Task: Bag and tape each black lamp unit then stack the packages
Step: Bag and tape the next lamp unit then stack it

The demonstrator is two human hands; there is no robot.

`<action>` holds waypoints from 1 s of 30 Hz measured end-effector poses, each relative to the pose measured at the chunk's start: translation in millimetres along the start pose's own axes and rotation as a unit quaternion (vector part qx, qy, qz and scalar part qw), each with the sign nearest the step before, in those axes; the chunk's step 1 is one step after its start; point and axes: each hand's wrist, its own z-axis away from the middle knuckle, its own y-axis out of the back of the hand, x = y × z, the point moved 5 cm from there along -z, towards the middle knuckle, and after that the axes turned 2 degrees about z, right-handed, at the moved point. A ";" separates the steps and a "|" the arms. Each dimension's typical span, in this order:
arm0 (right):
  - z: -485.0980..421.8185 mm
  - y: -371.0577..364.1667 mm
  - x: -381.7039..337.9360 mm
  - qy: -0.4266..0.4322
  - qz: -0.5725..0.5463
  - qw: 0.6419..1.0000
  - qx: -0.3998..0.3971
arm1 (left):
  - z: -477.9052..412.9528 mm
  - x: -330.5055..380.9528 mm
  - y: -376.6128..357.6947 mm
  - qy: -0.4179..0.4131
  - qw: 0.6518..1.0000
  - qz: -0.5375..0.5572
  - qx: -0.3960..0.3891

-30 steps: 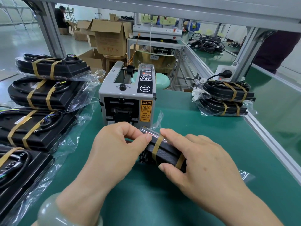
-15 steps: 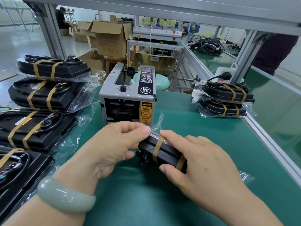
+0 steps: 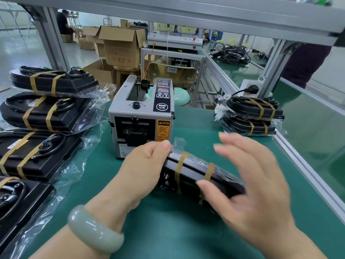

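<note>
just in front of the tape dispenser (image 3: 141,118) we see the lamp unit (image 3: 194,171) turned up on its long edge over the green mat (image 3: 168,227). one end sits close to the dispenser's front right corner, and the other runs off to the right and toward us. it is a slim black body in a clear bag, with two tan tape bands (image 3: 180,165) wrapped across it and a crumpled tail of loose plastic at the dispenser end. the left hand (image 3: 145,165) grasps that end, thumb on top pinching the film. the right hand (image 3: 248,186) is spread, released and blurred, its thumb across the unit's side; we cannot tell if it touches. right of the dispenser two taped packages (image 3: 253,116) lie stacked, and left of it lie more bagged units (image 3: 46,111).
</note>
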 end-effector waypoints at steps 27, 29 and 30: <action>40.1 -6.5 18.8 -0.151 -0.176 0.968 -0.092 | -3.8 -9.8 9.6 0.067 0.985 0.159 -0.010; 48.3 -14.4 23.3 -0.176 -0.143 0.964 -0.136 | -3.0 -8.4 8.7 0.069 0.981 0.177 -0.036; 48.9 -17.5 25.3 -0.209 -0.164 0.954 -0.141 | -2.0 -8.1 7.8 0.064 0.981 0.173 -0.052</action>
